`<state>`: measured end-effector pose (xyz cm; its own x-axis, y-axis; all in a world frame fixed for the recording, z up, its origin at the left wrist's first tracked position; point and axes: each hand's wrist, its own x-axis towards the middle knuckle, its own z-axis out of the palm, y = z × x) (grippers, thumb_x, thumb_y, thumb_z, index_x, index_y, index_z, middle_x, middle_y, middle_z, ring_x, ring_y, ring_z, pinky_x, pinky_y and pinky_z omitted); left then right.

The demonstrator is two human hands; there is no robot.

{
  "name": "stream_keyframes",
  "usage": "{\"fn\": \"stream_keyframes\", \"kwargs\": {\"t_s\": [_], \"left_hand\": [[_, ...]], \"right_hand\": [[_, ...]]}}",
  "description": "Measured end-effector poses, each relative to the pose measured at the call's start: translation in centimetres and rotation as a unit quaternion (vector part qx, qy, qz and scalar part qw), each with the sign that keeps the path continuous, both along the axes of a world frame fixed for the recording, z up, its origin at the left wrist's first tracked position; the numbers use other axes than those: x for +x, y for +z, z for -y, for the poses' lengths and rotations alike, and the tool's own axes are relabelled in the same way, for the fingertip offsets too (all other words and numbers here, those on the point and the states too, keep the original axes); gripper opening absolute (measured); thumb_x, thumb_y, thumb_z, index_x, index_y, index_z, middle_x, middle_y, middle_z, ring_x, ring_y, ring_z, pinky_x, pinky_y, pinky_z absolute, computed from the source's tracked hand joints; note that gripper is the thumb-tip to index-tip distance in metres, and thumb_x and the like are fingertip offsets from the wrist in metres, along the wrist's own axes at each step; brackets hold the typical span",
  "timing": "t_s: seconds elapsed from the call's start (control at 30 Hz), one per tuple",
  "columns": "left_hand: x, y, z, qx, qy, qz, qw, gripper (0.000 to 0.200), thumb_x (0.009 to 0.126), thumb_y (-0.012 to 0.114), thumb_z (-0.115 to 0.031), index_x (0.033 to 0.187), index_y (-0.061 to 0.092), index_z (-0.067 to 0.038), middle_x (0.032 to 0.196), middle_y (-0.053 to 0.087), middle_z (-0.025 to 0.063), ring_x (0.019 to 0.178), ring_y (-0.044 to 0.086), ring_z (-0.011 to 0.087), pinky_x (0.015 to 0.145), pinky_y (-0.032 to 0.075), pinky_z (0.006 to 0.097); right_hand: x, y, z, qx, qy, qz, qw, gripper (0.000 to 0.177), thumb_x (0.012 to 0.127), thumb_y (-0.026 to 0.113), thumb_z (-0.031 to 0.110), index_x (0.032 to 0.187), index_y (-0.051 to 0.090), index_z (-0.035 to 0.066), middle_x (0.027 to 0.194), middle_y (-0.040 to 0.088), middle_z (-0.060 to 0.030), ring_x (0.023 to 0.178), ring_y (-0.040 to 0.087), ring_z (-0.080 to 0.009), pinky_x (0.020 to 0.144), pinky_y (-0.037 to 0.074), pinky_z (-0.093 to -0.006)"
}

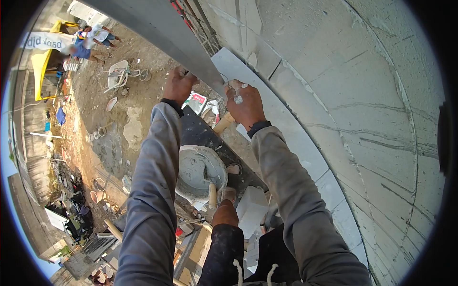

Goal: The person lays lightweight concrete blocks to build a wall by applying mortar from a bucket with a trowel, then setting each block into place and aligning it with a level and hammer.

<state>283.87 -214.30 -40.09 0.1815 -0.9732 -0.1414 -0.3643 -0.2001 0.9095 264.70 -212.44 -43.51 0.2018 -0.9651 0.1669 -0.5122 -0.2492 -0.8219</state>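
Note:
A long, smooth grey beam-like piece (157,35) slants down from the top edge, and its lower end lies between my hands. My left hand (179,86) is closed beside its left edge, fingertips partly hidden; what they hold cannot be made out. At the lower end, my right hand (244,101) has its fingers curled, with pale mortar smears on the knuckles. A thin wire or string (224,76) shows by its fingertips, but the grip itself is hidden. Pale blocks (281,114) run in a row just right of this hand.
Below my arms, a tub of grey mortar (194,167) rests by a dark plank (202,126), with a wooden-handled tool (212,195) at its rim. A plastered wall (353,95) rises at right. Far below are a wheelbarrow (118,75) and people (99,33).

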Motion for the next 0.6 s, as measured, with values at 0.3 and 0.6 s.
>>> {"fn": "stream_keyframes", "kwargs": {"t_s": [0.3,0.6], "left_hand": [[0.3,1.2,-1.8,-0.022,-0.082,-0.002,0.996,0.020,0.086,0.059,-0.020,0.093,0.064,-0.002,0.069,0.053,-0.0021,0.060,0.045,0.0083,0.057,0.039,0.0246],[-0.2,0.2,-2.0,-0.045,-0.069,0.024,0.996,0.017,0.087,0.053,-0.015,0.091,0.062,-0.002,0.071,0.054,-0.0014,0.060,0.049,0.0081,0.058,0.042,0.0245]], "right_hand": [[-1.5,3.5,2.3,0.051,0.081,0.006,0.995,0.019,0.075,0.052,0.012,0.089,0.063,0.004,0.084,0.063,-0.0188,0.080,0.060,-0.0359,0.074,0.047,-0.0407],[-4.5,3.6,1.1,0.005,0.105,-0.038,0.994,0.017,0.074,0.061,0.018,0.082,0.060,0.003,0.077,0.062,-0.0184,0.076,0.059,-0.0380,0.070,0.047,-0.0419]]}}
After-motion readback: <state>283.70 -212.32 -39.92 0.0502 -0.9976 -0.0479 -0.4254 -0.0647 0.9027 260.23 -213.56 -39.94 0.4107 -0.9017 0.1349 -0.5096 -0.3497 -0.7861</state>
